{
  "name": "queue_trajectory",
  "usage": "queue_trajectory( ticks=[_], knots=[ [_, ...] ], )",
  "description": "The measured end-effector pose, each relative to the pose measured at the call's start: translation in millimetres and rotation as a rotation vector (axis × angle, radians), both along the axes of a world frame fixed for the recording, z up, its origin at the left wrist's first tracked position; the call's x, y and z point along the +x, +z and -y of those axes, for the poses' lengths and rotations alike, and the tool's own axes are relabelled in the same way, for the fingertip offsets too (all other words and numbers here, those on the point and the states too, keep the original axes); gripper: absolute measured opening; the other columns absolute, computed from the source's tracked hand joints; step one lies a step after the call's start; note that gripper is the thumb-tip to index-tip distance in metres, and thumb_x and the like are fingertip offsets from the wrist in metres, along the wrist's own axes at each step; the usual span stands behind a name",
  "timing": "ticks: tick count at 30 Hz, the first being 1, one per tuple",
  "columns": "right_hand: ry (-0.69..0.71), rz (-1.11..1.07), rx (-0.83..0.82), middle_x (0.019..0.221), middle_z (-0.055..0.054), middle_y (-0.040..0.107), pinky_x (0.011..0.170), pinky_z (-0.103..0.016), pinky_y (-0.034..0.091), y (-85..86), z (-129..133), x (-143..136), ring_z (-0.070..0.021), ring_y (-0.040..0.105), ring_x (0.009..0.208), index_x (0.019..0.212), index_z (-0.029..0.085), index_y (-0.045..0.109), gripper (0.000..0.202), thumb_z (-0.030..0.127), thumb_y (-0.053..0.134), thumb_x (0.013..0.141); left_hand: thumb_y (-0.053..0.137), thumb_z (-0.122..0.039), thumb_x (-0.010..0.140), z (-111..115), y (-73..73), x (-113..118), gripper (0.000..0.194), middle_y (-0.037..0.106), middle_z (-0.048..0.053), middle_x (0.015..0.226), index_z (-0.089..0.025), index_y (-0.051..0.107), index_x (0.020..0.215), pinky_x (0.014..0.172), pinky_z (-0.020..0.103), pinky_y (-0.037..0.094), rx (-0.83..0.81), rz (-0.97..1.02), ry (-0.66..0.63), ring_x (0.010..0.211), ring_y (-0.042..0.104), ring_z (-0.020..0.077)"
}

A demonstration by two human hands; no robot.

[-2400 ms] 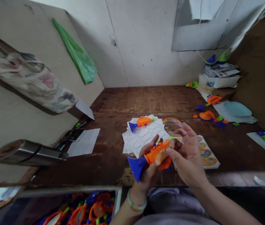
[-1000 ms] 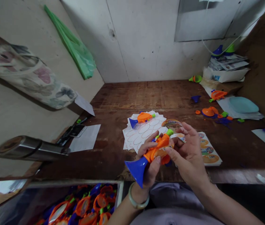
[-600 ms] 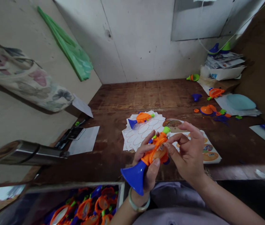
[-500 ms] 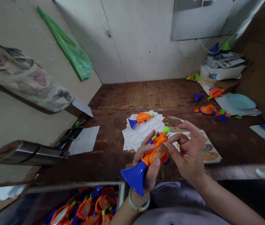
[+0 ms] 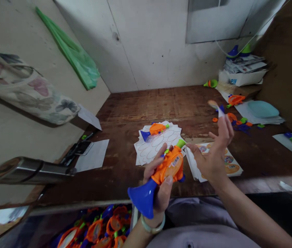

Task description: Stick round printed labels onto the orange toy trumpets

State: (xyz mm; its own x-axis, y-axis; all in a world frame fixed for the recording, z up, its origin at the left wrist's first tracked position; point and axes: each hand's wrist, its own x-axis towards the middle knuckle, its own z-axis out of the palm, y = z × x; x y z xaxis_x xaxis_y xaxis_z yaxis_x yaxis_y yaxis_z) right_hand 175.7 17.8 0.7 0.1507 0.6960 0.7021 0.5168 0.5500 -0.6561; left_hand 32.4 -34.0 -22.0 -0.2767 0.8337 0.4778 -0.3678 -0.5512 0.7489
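My left hand [image 5: 161,193] is closed round an orange toy trumpet [image 5: 170,167] with a blue bell and green mouthpiece; an orange label with a barcode shows on its upper face. Beside the mouthpiece, my right hand [image 5: 214,160] has its fingers spread, the thumb near the toy. A small sticker [image 5: 214,105], partly orange, sticks up at the fingertips of this hand. Under and beside the right hand lies a stack of orange sticker sheets [image 5: 232,168]. A second trumpet [image 5: 157,128] rests on fanned white sheets [image 5: 146,153] with oval outlines.
A bin [image 5: 134,215] of similar toys stands at the lower left. A steel flask [image 5: 32,170] and paper [image 5: 92,155] are on the left. At the right are loose toy parts [image 5: 232,117], a light-blue lid [image 5: 263,109] and a box of papers [image 5: 241,77].
My right hand has moved off the toy's face and its fingers have lifted and spread, with the sticker now at the fingertips. The held toy has shifted slightly left and down.
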Motion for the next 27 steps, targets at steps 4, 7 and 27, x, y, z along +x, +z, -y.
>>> queue_trajectory(
  ticks=[4, 7, 27],
  knots=[
    [0.456, -0.256, -0.289, 0.171, -0.012, 0.042, 0.103, -0.054, 0.067, 2.8, 1.2, -8.3, -0.0315, 0.063, 0.143, 0.17, 0.048, 0.023, 0.081, 0.049, 0.07, 0.105, 0.086, -0.04, 0.092, -3.1, -0.1, 8.8, 0.057, 0.065, 0.005, 0.163, -0.042, 0.067, 0.146, 0.115, 0.043, 0.061, -0.118, 0.163, -0.084, 0.144, 0.068, 0.0303],
    [0.386, -0.391, -0.26, 0.166, -0.011, 0.047, 0.105, -0.048, 0.066, 9.7, 0.6, -11.7, -0.0287, 0.063, 0.144, 0.164, 0.045, 0.033, 0.077, 0.036, 0.076, 0.101, 0.086, -0.05, 0.091, -2.5, -12.4, 18.0, 0.052, 0.067, 0.008, 0.16, -0.035, 0.073, 0.139, 0.12, 0.047, 0.058, -0.323, 0.259, -0.153, 0.145, 0.067, 0.0331],
    [0.49, -0.396, -0.294, 0.09, 0.001, 0.076, 0.072, -0.025, 0.067, 36.5, 15.5, -1.8, -0.0154, 0.076, 0.081, 0.101, 0.03, 0.075, 0.015, 0.018, 0.082, 0.094, 0.091, -0.035, 0.09, 4.4, -16.4, -10.6, 0.049, 0.059, 0.013, 0.168, -0.033, 0.076, 0.137, 0.121, 0.052, 0.055, -0.204, -0.025, -0.116, 0.151, 0.061, 0.0371]
  ],
)
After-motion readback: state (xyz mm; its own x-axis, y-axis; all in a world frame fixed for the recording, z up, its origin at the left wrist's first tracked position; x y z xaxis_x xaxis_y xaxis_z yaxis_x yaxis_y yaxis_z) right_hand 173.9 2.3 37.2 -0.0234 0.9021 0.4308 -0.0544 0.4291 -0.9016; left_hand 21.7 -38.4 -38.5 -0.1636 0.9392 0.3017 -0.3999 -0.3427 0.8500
